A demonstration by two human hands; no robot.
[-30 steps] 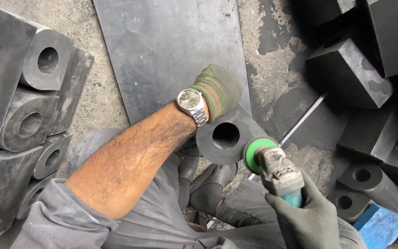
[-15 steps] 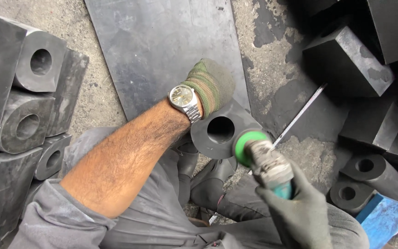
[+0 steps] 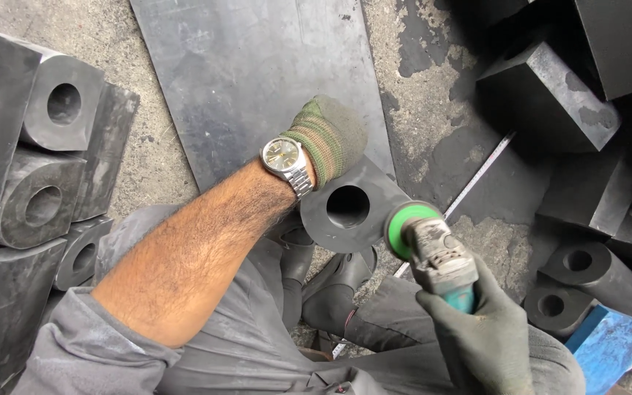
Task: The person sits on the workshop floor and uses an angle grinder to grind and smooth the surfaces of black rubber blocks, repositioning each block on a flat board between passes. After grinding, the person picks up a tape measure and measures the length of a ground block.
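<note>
Left hand (image 3: 330,135) steadies bored rubber block (image 3: 349,208); right hand (image 3: 488,340) grips grinder (image 3: 433,252), disc seemingly touching block

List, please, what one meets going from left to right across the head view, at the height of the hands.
Stacked black blocks with holes → wristwatch → left hand → held black block with hole → green grinder → right hand → black cylinders.

No packages, labels, signs or screens visible.

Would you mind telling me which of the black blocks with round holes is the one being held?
The black rubber block with a round hole at centre, gripped by the left hand, with the right hand's green-disc grinder beside it; the others sit in stacks.
</note>
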